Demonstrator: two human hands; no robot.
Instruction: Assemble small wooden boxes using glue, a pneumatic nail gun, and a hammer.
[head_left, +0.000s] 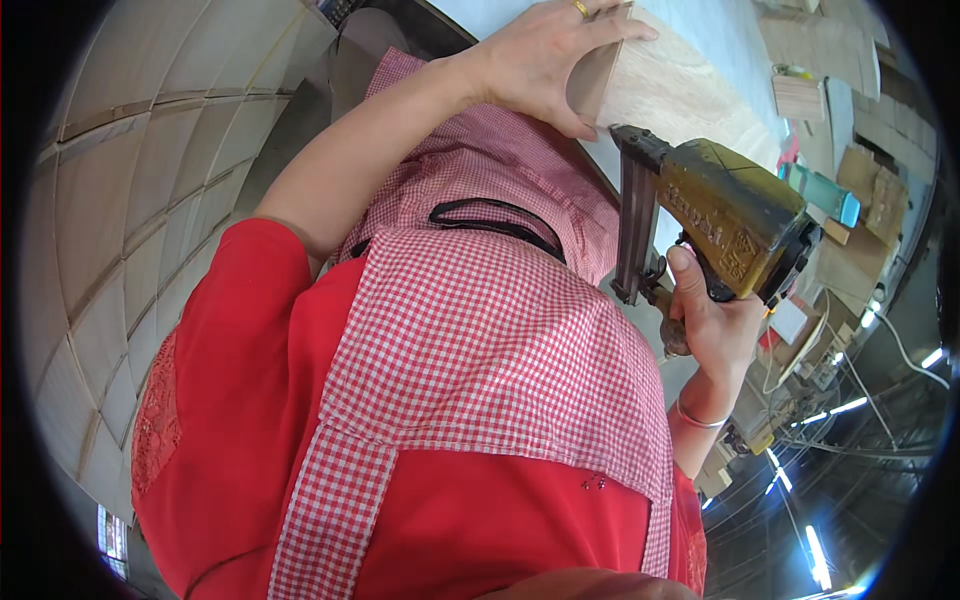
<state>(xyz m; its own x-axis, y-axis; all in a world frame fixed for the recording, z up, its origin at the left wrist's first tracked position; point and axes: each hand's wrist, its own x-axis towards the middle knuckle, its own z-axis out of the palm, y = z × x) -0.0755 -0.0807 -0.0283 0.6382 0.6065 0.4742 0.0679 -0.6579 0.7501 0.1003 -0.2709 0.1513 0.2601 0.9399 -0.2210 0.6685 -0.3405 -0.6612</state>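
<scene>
My right hand point(718, 325) is wrapped round the handle of a pneumatic nail gun point(738, 200), its thumb up along the grip. The gun has a worn yellow-brown body and a dark magazine. Its nose touches or nearly touches the near corner of a light wooden piece point(685, 80), which looks like a box or joined panels. My left hand point(535, 62), with a ring on one finger, grips the end of that piece, thumb low on the side and fingers over the top. The handle's far side is hidden by my palm.
The piece lies on a pale work surface point(735, 30). Past it are stacked wooden boards point(825, 45), a teal object point(825, 190) and more wood pieces. Tall stacks of wooden panels point(150, 170) stand at left. A pale hose or cable point(905, 345) hangs at right.
</scene>
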